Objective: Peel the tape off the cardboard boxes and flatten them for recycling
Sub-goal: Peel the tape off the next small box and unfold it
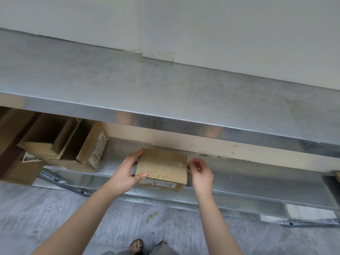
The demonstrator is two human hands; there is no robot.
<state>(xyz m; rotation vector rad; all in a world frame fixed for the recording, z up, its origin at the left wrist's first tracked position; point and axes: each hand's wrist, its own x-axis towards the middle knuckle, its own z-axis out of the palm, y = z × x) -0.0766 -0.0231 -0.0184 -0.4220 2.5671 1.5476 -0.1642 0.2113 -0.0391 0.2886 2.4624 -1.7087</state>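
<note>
1. The left hand [127,173] is clasped round the left end of a small cardboard box [161,168]: the thumb is laid on the near top flap and the fingers are hooked over the far corner, at 11 o'clock of the box.
2. The right hand [199,173] is held at 3 o'clock of the box with its fingers curled. A strip of clear tape [184,163] at the box's right edge appears to be pinched between the thumb and forefinger.
3. The box is kept closed, its two top flaps meeting along a seam that runs from 9 to 3 o'clock. Glossy tape is seen over the right part of the top, and a printed label [161,184] is borne on the near side.
4. The box is found at the front edge of the lower shelf [239,179] of a steel table, just below the picture's middle. Whether it rests there or is held just above cannot be told.
5. At 9 o'clock of the box, well apart from it, several open cardboard boxes [73,144] are stacked on the same shelf.
6. At 12 o'clock the steel table top [165,92] is spread across the view, backed by a pale wall [184,24].
7. At 6 o'clock a grey floor [55,218] and sandalled feet [137,246] are seen.
</note>
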